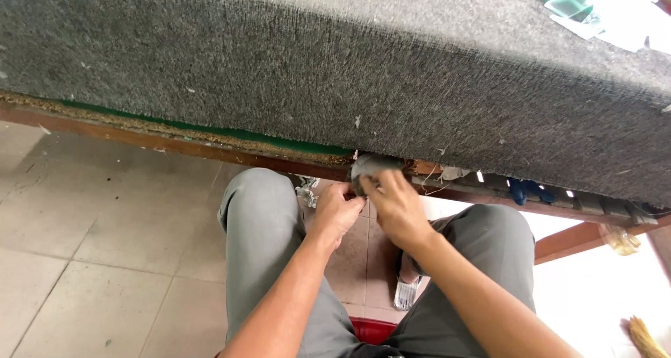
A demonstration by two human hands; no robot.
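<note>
The carpeted table [391, 71] fills the far side. Both hands meet at its near edge on a small roll of tape [369, 168], left hand [337, 210] beside right hand [393, 205] (knees on either side). Paper scraps [615, 15] lie on the table's far right.

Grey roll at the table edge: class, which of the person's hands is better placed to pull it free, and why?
Probably the right hand: its fingers already lie on the grey roll under the carpeted table. The left hand sits just below.
</note>
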